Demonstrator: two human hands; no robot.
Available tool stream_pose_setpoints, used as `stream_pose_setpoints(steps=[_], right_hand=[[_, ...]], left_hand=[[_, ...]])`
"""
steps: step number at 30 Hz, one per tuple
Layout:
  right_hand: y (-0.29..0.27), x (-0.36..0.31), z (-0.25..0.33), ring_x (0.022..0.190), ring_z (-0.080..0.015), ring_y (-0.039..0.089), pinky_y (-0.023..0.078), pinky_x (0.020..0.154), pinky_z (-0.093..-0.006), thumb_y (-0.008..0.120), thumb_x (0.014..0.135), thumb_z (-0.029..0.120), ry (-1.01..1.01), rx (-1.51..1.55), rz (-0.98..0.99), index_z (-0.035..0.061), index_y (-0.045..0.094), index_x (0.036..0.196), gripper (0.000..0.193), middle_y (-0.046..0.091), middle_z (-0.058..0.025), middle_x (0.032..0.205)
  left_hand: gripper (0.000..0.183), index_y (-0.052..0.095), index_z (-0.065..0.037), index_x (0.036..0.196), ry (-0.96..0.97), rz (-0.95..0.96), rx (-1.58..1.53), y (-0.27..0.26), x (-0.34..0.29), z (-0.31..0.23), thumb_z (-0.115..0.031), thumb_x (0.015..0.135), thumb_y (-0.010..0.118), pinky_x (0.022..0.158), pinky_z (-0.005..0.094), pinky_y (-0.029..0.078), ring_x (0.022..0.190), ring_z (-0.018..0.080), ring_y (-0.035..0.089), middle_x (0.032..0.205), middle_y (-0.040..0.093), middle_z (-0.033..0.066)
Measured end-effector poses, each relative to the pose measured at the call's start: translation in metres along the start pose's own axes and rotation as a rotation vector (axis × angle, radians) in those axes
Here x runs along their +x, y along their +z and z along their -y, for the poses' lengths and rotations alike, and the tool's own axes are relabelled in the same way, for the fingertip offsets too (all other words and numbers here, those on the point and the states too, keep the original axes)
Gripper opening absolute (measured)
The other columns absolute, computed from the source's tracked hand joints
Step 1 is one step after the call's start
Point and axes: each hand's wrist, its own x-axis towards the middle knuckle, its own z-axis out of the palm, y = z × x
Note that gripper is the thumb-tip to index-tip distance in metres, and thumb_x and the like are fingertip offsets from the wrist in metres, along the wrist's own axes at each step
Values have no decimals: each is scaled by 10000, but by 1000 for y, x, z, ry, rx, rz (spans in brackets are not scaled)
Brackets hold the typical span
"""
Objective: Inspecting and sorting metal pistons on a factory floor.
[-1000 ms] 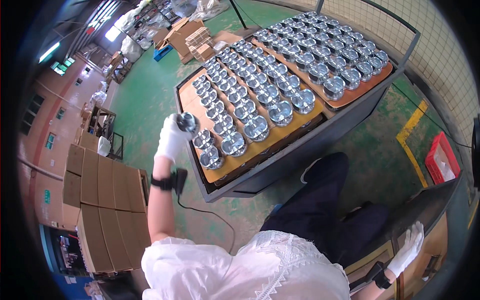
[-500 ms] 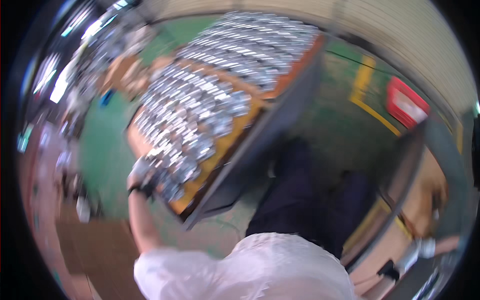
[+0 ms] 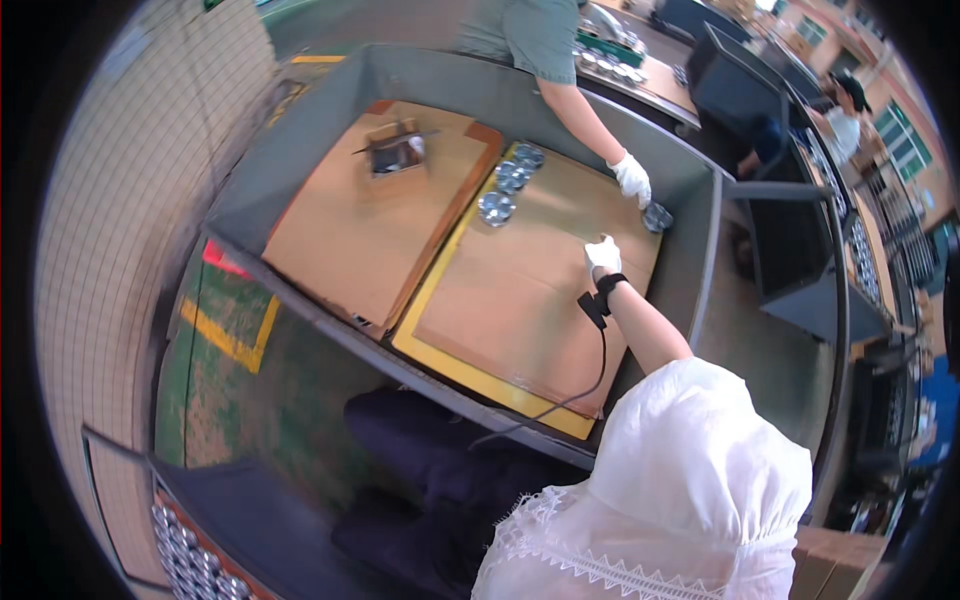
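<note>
My right hand point(image 3: 603, 258), in a white glove with a black wrist strap and a cable, hovers over a brown cardboard sheet point(image 3: 500, 305) in a grey metal bin point(image 3: 700, 300). Its fingers look curled in, and no object shows in them. My left hand is out of the picture. Shiny round metal parts point(image 3: 496, 208) lie in a short row along the sheet's far left side. A co-worker's white-gloved hand point(image 3: 630, 180) reaches in from the far side, at another small group of metal parts point(image 3: 656, 217) by the far right corner.
A second cardboard stack point(image 3: 370, 215) fills the bin's left half, with a small dark-and-brown object point(image 3: 397, 155) on it. Raised bin walls surround both stacks. More shiny parts point(image 3: 190, 550) lie at lower left. Other bins point(image 3: 800, 240) and a person point(image 3: 845, 125) are at far right.
My view has swung from a bin covered in shiny parts to this cardboard-lined bin. My right hand now reaches over the cardboard; my left has left the picture. A co-worker's arm has come into view.
</note>
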Motion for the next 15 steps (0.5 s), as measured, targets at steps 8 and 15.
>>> stream_pose_setpoints(steps=[8,15], right_hand=[[71,32,26,968,-377,649,517,852,-432,599,784,265,25,-56,42,59,614,1126,401,660,-216,1073],[129,-116,157,1092,-392,573,465,948,-419,618,804,304,-468,101,291,95,586,1227,473,579,-218,1209]], left_hand=[[366,532,21,1244,-762,-695,-1367,9,3,-23,-158,936,451,1114,451,320,1254,303,482,1279,572,160],[377,531,8,1251,-891,-758,-1063,4,56,-46,-179,929,469,1088,462,342,1226,309,507,1270,578,150]])
